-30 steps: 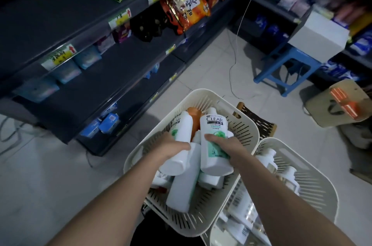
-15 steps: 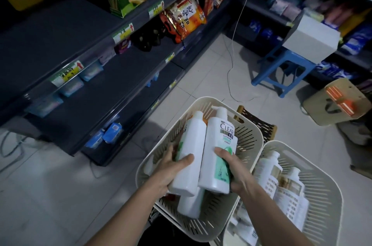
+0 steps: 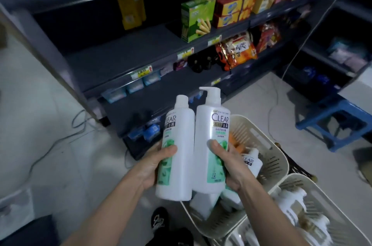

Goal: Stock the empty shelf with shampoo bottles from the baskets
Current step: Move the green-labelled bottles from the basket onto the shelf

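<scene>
Gripping 2 touching bottles (image 3: 178, 157) (image 3: 209, 145), hands (image 3: 154, 167) (image 3: 232, 167) above basket (image 3: 281, 158) rim.

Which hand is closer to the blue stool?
Right. The right hand, gripping the pump bottle, is on the blue stool's side, by the basket; the left hand, gripping the capped bottle, is farther away, beyond both bottles.

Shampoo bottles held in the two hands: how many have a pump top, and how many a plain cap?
Pump-top bottle, in the right hand: 1
Plain-cap bottle, in the left hand: 1
Total: 2
</scene>
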A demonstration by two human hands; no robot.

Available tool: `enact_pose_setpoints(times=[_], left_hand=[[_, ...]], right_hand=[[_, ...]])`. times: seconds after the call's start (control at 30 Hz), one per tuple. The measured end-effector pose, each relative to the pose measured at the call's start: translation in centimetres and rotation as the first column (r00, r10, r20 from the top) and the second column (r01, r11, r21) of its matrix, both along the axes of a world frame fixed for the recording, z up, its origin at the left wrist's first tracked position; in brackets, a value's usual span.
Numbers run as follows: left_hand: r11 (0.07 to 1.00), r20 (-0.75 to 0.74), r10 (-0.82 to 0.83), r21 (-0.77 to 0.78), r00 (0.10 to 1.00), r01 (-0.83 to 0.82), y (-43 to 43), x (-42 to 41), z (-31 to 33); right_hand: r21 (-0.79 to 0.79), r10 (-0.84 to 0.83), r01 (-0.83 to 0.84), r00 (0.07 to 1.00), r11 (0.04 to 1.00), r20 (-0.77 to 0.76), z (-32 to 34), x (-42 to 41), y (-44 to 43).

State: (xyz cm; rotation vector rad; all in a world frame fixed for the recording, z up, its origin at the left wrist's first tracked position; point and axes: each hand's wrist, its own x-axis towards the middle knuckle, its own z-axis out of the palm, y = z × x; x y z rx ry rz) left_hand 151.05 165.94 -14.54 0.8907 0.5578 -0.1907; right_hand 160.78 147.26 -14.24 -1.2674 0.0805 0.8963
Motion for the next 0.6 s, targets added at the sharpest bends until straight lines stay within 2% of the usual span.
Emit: enact_pose_setpoints(times=[0.17,0.3,0.4,0.47,0.6], left_hand=[[0.974,0.056,0.210,0.070,0.976,-0.214,2.5,-5.6,3.2],[0.909,0.048,0.387,0.149,0.921,-0.390,4.5,-10.7,4.9],[0.863,0.040,0.491,0.113,0.870,-0.492,6.5,-15.0,5.7],[0.818,0.059,0.564,0.097,0.824,-0.567,7.9,-17.8,6.5],[0.697,0.141,0.677,0.194,0.722,-0.691,10.6,-23.7,8.2]], right_hand=[[0.050,0.177,-0.180,0.982,0.982,0.058,2.7,-2.0,4.7],[0.048,0.291,-0.295,0.954,0.954,0.074,3.9,-4.3,9.1],[0.045,0.401,-0.407,0.911,0.912,0.100,4.8,-6.3,12.6],[0.039,0.458,-0.466,0.880,0.884,0.125,5.4,-7.7,15.0],[0.010,0.560,-0.571,0.809,0.821,0.181,6.5,-11.4,20.2]])
